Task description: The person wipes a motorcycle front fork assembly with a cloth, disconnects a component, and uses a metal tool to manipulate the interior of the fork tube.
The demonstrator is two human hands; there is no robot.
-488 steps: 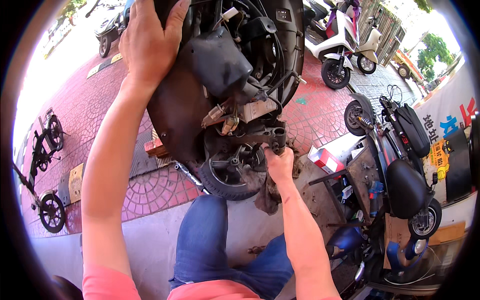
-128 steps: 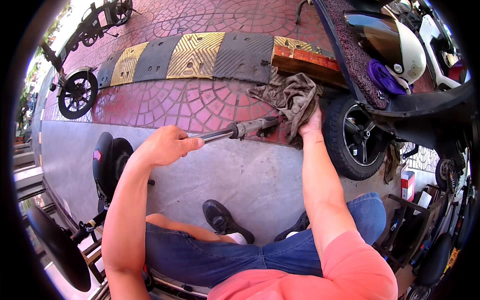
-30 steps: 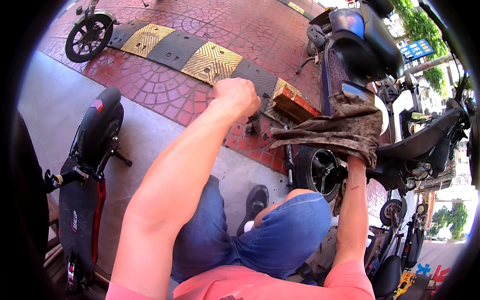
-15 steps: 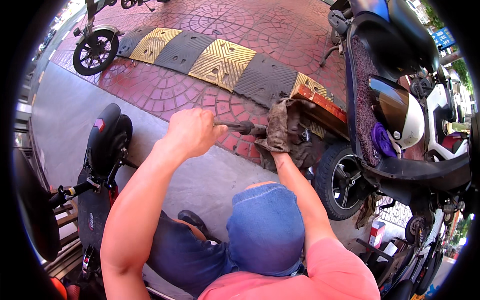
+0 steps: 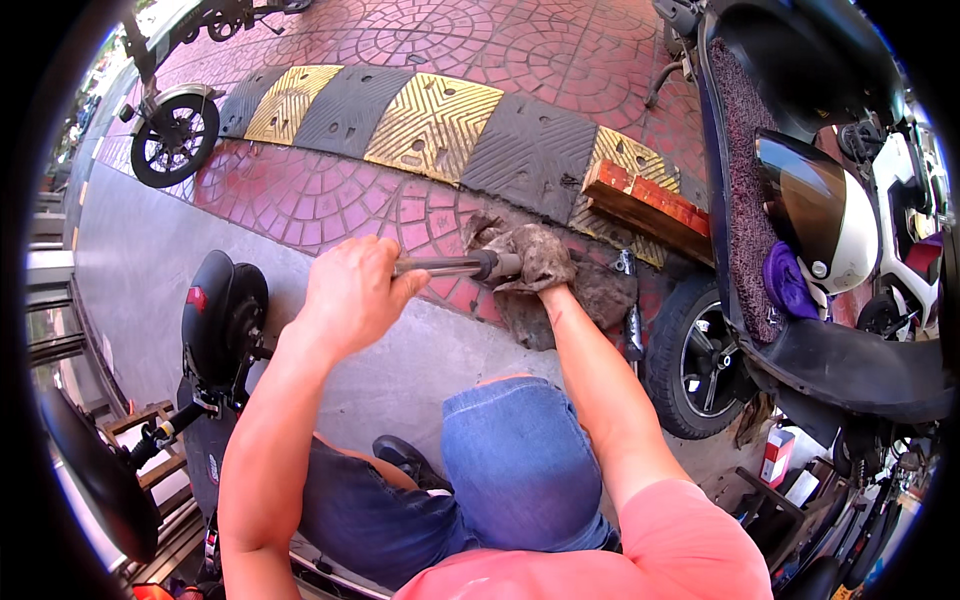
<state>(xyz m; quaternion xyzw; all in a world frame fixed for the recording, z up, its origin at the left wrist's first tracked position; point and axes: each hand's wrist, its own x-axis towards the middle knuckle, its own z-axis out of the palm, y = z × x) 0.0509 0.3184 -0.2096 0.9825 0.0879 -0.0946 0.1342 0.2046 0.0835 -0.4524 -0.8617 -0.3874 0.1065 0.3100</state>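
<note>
My left hand (image 5: 350, 290) is closed around one end of a metal rod (image 5: 440, 266) with a thicker dark collar at its other end. A dirty brown rag (image 5: 545, 257) covers most of my right hand (image 5: 552, 285); the fingers are hidden in its folds, wrapped about the collared end. The rod lies roughly level across my front, above the paving. Part of the cloth, or a second one, spreads beneath my right wrist. Just right of it a slim black and silver cylinder (image 5: 632, 310) stands near the tyre.
A red-orange wooden beam (image 5: 650, 205) lies on a yellow and black speed bump (image 5: 430, 125). On the right stands a scooter with a black tyre (image 5: 690, 360), a white helmet (image 5: 850, 230) and a purple cloth (image 5: 790, 280). A black seat (image 5: 215, 305) is at my left.
Both hands, the rod and the rag have moved left and a little lower in view. The rag has gathered tighter round the collared end, and the slim cylinder now shows more clearly.
</note>
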